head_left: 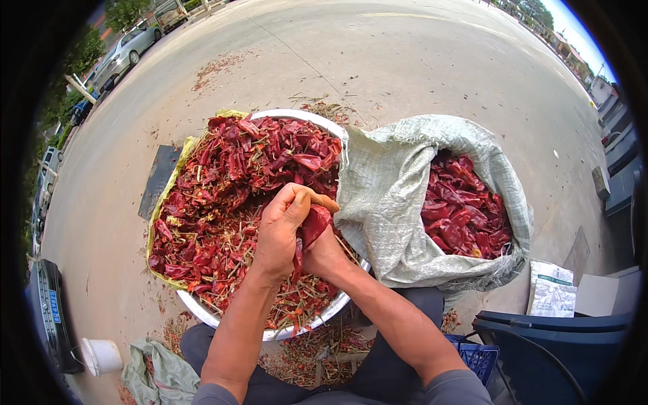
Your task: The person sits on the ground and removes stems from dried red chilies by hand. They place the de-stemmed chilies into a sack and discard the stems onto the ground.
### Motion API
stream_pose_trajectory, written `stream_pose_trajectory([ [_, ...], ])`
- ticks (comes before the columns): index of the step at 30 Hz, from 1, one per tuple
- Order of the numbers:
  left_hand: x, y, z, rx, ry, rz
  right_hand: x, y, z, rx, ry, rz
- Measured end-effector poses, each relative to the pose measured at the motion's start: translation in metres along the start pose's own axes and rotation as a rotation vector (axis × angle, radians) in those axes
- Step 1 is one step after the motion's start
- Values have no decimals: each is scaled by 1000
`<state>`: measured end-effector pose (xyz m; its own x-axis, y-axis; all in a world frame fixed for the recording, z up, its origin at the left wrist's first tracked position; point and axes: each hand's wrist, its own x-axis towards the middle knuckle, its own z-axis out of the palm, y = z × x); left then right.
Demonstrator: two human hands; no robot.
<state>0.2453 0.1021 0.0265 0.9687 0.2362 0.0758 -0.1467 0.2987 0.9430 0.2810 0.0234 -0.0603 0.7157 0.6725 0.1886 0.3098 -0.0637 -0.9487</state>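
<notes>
Currently your left hand [283, 229] and right hand [322, 255] both close on one dried red chilli pepper [314, 223] — held over the round white metal basin [324, 123], so stems drop inside.

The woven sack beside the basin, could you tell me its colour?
Pale grey-green sack, head view.

Concrete ground [418, 61] bears chilli basin [297, 115], woven sack [391, 196], scattered stems [324, 108].

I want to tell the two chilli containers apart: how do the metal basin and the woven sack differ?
The metal basin is round and rigid; the woven sack is soft, grey, with a rolled-down mouth. The basin's chillies are mixed with stems and loose bits; the sack's look cleaner. Both hold dried red chillies.
</notes>
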Motion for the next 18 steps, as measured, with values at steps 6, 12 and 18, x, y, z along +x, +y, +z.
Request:
stream_pose_trajectory([
  [6, 79, -37, 148, 88, -228, -104, 11, -6, -8, -61, -81, 19],
  [12, 118, -70, 203, 813, -296, 468, 11, -21, -23, 34, -16, 30],
  [18, 109, -53, 206, 908, -296, 423, 10, -31, -22, 70, -25, 24],
])
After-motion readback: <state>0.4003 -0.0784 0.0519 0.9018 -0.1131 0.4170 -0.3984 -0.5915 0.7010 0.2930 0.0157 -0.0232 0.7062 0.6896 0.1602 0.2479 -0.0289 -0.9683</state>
